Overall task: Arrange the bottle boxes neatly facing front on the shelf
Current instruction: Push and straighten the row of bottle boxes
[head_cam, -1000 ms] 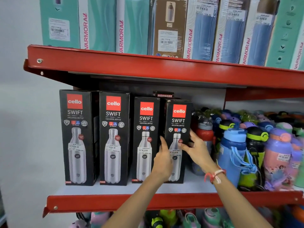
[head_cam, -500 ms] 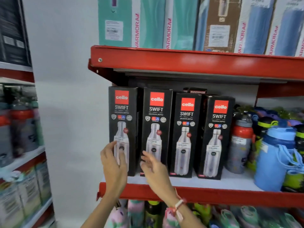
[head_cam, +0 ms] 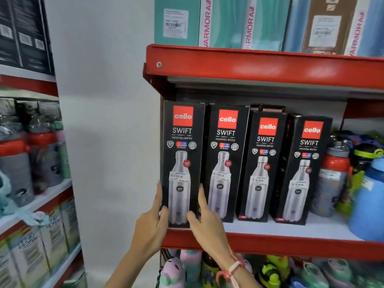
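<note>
Several black "cello SWIFT" bottle boxes stand upright in a row on the red shelf [head_cam: 270, 245], fronts facing me. The leftmost box [head_cam: 181, 154] sits at the shelf's left end, its base at the front lip. My left hand [head_cam: 152, 223] grips its lower left edge, thumb on the front face. My right hand [head_cam: 205, 221] grips its lower right edge, fingers between it and the second box [head_cam: 225, 161]. The third box [head_cam: 261, 167] and the fourth box [head_cam: 301, 171] stand further right, set slightly further back.
Loose coloured bottles [head_cam: 334, 179] crowd the shelf right of the boxes. Teal and blue cartons [head_cam: 224, 21] fill the shelf above, more bottles [head_cam: 270, 271] the one below. Another shelving unit [head_cam: 31, 163] stands to the left across a white wall gap.
Both hands left the rightmost box, moved left along the row, and now clasp the leftmost box by its lower edges. My view swung left and closer.
</note>
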A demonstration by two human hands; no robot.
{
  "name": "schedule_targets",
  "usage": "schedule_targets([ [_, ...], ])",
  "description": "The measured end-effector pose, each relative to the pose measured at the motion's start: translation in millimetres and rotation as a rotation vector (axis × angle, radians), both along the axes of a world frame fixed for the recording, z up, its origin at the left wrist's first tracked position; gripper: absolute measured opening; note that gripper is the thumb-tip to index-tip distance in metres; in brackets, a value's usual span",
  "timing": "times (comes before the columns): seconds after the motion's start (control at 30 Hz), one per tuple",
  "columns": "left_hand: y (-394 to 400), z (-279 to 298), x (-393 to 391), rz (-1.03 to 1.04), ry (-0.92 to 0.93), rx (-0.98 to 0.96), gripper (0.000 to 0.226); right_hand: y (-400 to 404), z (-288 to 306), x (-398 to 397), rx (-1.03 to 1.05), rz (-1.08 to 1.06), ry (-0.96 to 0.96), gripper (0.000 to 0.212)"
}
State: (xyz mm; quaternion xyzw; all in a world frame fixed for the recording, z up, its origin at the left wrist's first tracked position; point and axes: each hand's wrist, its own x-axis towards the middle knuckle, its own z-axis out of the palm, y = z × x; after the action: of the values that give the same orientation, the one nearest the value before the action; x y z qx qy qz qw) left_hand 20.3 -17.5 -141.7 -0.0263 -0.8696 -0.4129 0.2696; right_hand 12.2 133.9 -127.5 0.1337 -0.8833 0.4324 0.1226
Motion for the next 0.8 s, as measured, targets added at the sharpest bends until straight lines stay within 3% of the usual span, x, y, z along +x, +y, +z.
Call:
schedule_targets([
  [0.23,-3,-5,17,-0.039,0.060,-0.081,0.073,8,-9,13,0.053,-0.036,0.086,0.071],
  [0.37,6,-4,22,-0.001,0.062,-0.107,0.068,12,-11,12,0.038,-0.022,0.099,0.069],
  [0.47,23,-1,31,0.159,0.285,-0.070,0.060,25,-10,15,-0.086,-0.162,0.183,0.059],
  [0.53,44,4,34,0.078,0.491,-0.066,0.050,41,-9,15,-0.151,-0.292,0.262,0.053],
  [0.57,57,6,35,-0.042,0.502,-0.060,0.047,50,-9,13,-0.158,-0.335,0.274,0.051],
  [0.67,102,6,26,-0.309,0.295,-0.052,0.056,75,-11,8,-0.123,-0.321,0.197,0.053],
  [0.8,139,0,5,-0.244,0.081,0.130,0.064,91,-10,7,-0.078,-0.177,0.082,0.058],
])
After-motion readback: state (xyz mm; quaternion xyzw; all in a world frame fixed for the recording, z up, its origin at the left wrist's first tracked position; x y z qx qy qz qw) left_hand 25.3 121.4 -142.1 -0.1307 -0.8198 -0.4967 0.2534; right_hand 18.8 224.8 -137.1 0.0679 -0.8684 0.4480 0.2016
